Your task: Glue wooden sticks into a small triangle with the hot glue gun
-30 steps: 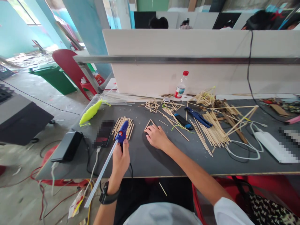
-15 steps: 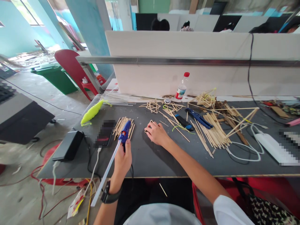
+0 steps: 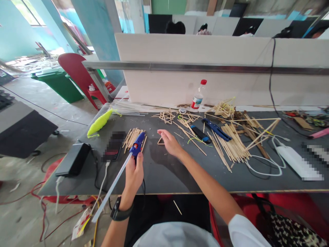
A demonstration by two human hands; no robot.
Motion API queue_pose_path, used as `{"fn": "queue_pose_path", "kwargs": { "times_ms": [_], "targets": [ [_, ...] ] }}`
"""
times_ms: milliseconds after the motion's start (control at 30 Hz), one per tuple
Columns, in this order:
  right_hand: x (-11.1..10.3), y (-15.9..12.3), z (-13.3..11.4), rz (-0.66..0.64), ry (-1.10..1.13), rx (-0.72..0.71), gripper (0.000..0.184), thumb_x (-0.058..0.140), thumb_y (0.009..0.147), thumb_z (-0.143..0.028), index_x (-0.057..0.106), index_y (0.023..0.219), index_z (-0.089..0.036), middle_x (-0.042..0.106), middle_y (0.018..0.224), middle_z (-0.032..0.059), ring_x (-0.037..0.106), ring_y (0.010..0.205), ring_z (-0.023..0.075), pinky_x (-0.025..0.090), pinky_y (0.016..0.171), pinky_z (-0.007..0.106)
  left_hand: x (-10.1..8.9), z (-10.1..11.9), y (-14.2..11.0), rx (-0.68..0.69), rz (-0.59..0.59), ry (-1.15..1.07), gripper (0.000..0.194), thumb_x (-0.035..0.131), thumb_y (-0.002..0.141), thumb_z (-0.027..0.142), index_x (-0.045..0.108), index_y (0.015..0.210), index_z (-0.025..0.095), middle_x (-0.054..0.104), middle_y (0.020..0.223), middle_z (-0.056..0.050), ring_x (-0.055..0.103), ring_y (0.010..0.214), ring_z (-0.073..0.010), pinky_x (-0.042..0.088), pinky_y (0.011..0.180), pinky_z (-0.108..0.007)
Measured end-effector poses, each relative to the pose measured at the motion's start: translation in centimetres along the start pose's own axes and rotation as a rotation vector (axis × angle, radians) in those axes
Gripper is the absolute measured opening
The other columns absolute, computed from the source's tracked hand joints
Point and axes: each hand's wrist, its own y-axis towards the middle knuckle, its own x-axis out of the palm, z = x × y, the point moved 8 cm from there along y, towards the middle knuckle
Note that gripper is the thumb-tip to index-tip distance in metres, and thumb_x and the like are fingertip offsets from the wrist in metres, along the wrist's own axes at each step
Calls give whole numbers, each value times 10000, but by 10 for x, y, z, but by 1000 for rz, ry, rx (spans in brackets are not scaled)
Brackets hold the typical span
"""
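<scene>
My left hand (image 3: 135, 171) is wrapped round a blue glue gun (image 3: 137, 144), and a long clear glue stick (image 3: 111, 187) juts from its back end. The gun's nozzle lies over a small pile of wooden sticks (image 3: 132, 136). Right of it, my right hand (image 3: 171, 142) hovers with its fingers stretched out and nothing visible in them. Just under those fingers a small triangle of sticks (image 3: 160, 143) lies on the dark table (image 3: 159, 175), its right part hidden by the hand.
Stick frames (image 3: 167, 116), a utility knife (image 3: 200, 133), blue cutters (image 3: 217, 129) and a large stick pile (image 3: 235, 142) spread to the right. A bottle (image 3: 197, 96) stands by the white partition. A phone (image 3: 113, 145), a black box (image 3: 73, 159) and cables lie left.
My right hand has lifted off the small triangle and its fingers have straightened, leaving the triangle partly exposed. The glue gun has hardly moved in my left hand.
</scene>
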Motion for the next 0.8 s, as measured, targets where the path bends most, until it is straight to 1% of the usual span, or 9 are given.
{"fn": "queue_pose_path", "kwargs": {
  "times_ms": [67,100,200,333,433,533,633,700,800],
  "targets": [
    [7,10,17,18,284,136,594,160,1077,-499,585,1395,-233,656,1388,107,572,1340,205,397,1147,426,2,-1,0,-8,-18,-43,347,507,922,494,579,733,213,601,719,-18,557,725,-191,460,746,-308],
    [11,15,23,18,376,182,654,117,1066,-550,576,1413,-240,647,1412,105,552,1373,210,383,1162,441,3,-3,0,-15,-19,-82,364,481,920,492,575,709,211,603,712,-22,559,722,-190,461,739,-308],
    [18,25,33,10,508,232,789,44,1026,-656,540,1471,-233,595,1480,108,482,1445,215,338,1203,465,4,-14,0,-68,28,-208,416,410,893,489,594,654,203,621,674,-44,585,706,-202,483,712,-321],
    [26,29,38,9,542,230,944,-22,971,-738,507,1512,-172,562,1507,138,453,1467,214,302,1239,446,6,-22,0,-170,108,-292,435,427,845,526,586,599,204,598,596,-39,600,654,-198,533,718,-341],
    [33,29,41,2,534,201,1006,-19,948,-777,504,1512,-128,530,1532,158,426,1485,220,270,1261,429,11,-17,0,-219,85,-349,437,470,829,555,624,648,188,599,605,-30,593,642,-181,572,737,-352],
    [39,28,45,-4,504,173,1027,28,932,-817,514,1503,-115,509,1548,166,403,1499,229,247,1271,423,15,-15,-1,-303,54,-442,476,483,801,575,707,829,156,585,595,-9,543,587,-157,590,676,-353],
    [41,27,50,9,482,147,1029,64,913,-851,531,1497,-144,517,1545,155,406,1498,241,247,1269,443,17,-18,-4,-380,21,-503,578,478,766,609,725,995,139,536,552,23,498,537,-146,589,607,-348],
    [42,26,51,11,471,124,1022,88,909,-860,535,1498,-155,515,1548,153,403,1498,249,257,1262,452,18,-18,-4,-389,2,-493,591,478,755,617,724,998,138,514,538,31,500,528,-146,586,593,-341],
    [43,25,51,-5,429,132,990,88,920,-847,534,1500,-181,503,1560,137,407,1496,256,283,1247,468,21,-18,-4,-392,-24,-473,524,476,768,590,703,932,147,484,531,40,506,508,-141,574,587,-321]
  ]
}}
